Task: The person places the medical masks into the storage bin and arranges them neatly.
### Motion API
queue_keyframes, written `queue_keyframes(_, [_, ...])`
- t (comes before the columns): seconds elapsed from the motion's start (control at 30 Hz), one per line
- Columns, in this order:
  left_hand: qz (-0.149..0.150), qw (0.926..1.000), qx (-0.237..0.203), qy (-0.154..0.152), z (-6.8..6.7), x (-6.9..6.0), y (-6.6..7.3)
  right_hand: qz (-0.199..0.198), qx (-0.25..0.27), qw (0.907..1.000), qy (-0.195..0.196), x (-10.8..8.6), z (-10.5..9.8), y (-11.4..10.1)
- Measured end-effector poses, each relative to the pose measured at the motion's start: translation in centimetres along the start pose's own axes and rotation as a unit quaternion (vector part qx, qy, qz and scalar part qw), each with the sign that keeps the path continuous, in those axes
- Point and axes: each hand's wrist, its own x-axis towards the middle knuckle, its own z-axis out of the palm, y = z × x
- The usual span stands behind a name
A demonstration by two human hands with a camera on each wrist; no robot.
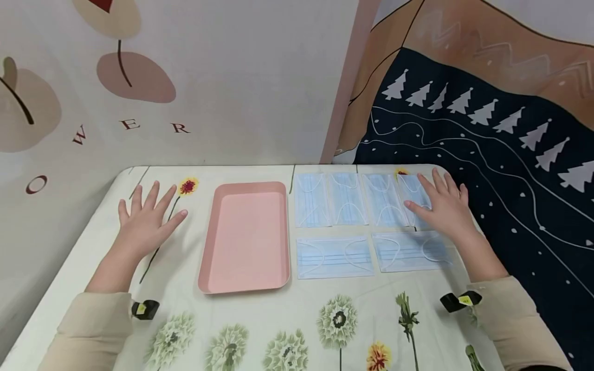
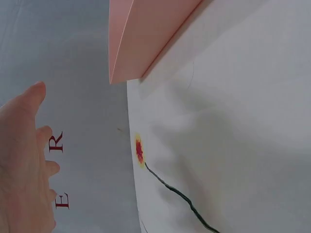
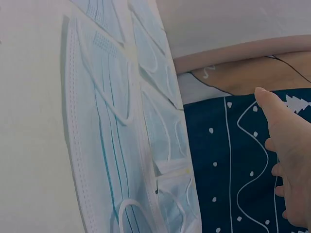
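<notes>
My left hand (image 1: 147,222) is spread over the table at the left, fingers apart, holding nothing; its shadow falls on the cloth. A shallow pink tray (image 1: 246,237) lies to the right of it, with nothing in it. On the right, several light blue face masks with white ear loops lie flat in two rows. The front row has a mask (image 1: 334,257) beside the tray and another mask (image 1: 410,252) farther right. Over the back row's rightmost mask (image 1: 410,186), my right hand (image 1: 445,208) is spread and partly hides it. In the right wrist view this hand (image 3: 289,155) holds nothing.
A white tablecloth (image 1: 260,319) printed with flowers covers the table. Behind the table hangs a pale printed curtain or wall (image 1: 241,93). Dark blue fabric with white trees (image 1: 464,129) is at the right. Each wrist wears a small black device (image 1: 146,309).
</notes>
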Motion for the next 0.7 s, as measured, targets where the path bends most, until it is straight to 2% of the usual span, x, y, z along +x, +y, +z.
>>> queue_keyframes(0.2, [0.003,0.9999,-0.011,0.011,0.4,-0.2,0.2,-0.013,0.005,0.9998,0.014,-0.4,0.0,-0.8])
queue_keyframes(0.7, [0.046,0.9947,-0.087,0.029,1.7,-0.8,1.5,-0.08,0.055,0.9949,0.026,-1.4,1.3,-3.5])
